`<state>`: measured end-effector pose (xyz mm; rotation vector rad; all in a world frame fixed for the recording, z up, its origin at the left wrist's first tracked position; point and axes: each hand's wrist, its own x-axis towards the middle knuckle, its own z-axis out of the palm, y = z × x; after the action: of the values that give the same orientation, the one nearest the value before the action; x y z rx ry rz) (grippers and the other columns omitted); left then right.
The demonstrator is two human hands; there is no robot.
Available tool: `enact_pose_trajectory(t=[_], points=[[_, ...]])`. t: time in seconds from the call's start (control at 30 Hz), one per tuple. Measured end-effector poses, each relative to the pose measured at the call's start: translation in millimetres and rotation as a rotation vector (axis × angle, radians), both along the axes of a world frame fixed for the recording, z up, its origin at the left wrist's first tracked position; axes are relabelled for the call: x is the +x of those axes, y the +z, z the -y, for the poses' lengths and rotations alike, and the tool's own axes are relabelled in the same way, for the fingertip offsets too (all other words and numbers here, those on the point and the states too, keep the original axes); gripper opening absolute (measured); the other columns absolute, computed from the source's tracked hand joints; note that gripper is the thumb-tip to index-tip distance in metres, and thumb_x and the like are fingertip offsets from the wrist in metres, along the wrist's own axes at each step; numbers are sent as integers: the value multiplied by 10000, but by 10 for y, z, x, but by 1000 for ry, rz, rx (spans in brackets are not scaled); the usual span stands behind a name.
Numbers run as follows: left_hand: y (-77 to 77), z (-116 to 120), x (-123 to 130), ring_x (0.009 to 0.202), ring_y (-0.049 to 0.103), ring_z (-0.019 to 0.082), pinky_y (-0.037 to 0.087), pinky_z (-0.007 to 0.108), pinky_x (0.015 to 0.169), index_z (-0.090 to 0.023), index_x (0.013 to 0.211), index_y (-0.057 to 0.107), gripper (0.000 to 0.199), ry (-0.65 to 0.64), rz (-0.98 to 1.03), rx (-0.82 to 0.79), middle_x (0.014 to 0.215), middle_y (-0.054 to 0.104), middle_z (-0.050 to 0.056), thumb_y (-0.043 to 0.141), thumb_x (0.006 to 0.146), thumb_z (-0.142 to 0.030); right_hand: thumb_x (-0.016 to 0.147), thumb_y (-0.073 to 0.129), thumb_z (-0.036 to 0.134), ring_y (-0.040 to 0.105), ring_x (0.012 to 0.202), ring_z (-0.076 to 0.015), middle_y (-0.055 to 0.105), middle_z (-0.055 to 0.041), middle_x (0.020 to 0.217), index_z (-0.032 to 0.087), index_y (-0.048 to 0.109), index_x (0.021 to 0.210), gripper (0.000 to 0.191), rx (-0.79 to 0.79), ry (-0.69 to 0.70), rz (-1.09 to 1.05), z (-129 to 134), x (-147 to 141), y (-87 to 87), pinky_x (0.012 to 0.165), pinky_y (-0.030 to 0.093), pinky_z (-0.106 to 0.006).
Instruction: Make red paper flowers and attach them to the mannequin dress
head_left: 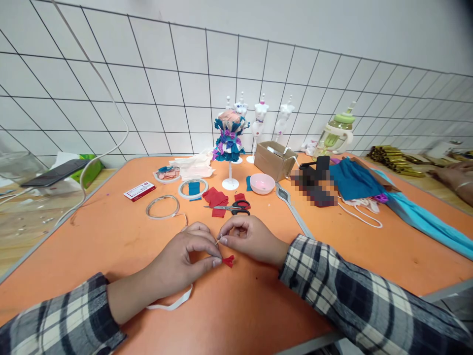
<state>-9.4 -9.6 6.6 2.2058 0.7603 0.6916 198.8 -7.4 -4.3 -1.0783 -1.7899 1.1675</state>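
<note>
My left hand [188,256] pinches a small gathered piece of red fabric [228,261] between thumb and index finger. Just right of it, my right hand [247,237] is closed on a thin pale strand [218,241] that meets the left fingertips. A white ribbon [173,304] curves out from beneath my left wrist. Beyond the hands lie black-handled scissors [240,207], partly over red fabric pieces [216,198]. A ring of clear tape or wire [162,207] rests to the left of them.
A mannequin stand [229,184] with a ruffled dress is behind the scissors. Beside it are a pink bowl [262,183], cardboard box [275,160] and white roll [185,188]. Blue cloth [354,178] and a bottle [334,138] are at right. Another person's hand [456,180] shows at the far right.
</note>
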Motion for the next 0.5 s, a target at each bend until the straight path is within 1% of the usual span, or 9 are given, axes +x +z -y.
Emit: enact_pose_trajectory(t=[0.07, 0.17, 0.2, 0.27, 0.37, 0.43, 0.5], points=[[-1, -3, -5, 890, 595, 179, 422, 314, 844, -275, 789, 761, 139, -3, -8, 2, 819, 748, -16, 661, 870, -223, 786, 701, 288, 492, 667, -114, 614, -16, 774, 158, 725, 845, 144, -13, -4, -9, -6, 11, 3, 575, 362, -232], [-15, -5, -17, 901, 599, 181, 413, 323, 860, -280, 798, 762, 131, -1, -25, 1, 835, 748, -19, 663, 869, -234, 801, 689, 286, 448, 595, -89, 601, 4, 752, 162, 719, 882, 151, -4, 7, -2, 1, 33, 30, 545, 342, -224], [-20, -5, -20, 901, 601, 181, 408, 326, 865, -281, 792, 762, 130, 4, -35, 4, 835, 749, -21, 665, 867, -236, 803, 689, 286, 429, 570, -81, 598, 11, 753, 165, 717, 905, 161, 26, 11, 12, 7, 38, 39, 532, 332, -222], [-28, -3, -23, 896, 604, 182, 395, 334, 874, -281, 773, 760, 129, 24, -69, 14, 829, 750, -26, 673, 856, -234, 799, 702, 279, 408, 550, -71, 585, 24, 755, 176, 714, 942, 176, 143, -4, 72, 22, 42, 51, 534, 328, -221], [-27, 1, -17, 886, 606, 188, 377, 345, 869, -287, 755, 762, 124, 72, -128, 34, 818, 749, -30, 685, 838, -236, 787, 711, 222, 436, 595, -80, 568, 35, 737, 193, 709, 869, 88, 330, -76, 196, 39, 36, 40, 605, 353, -231], [-21, 4, -9, 878, 605, 190, 368, 350, 862, -292, 752, 765, 121, 96, -159, 43, 814, 747, -31, 688, 832, -242, 786, 698, 192, 464, 636, -91, 578, 35, 736, 197, 692, 807, 22, 368, -104, 243, 45, 33, 27, 642, 360, -238], [-11, 7, -2, 876, 604, 192, 360, 354, 860, -297, 752, 766, 121, 103, -187, 50, 805, 745, -34, 687, 831, -250, 784, 686, 188, 485, 665, -101, 599, 33, 756, 199, 673, 789, 17, 362, -98, 266, 52, 35, 24, 651, 363, -240]])
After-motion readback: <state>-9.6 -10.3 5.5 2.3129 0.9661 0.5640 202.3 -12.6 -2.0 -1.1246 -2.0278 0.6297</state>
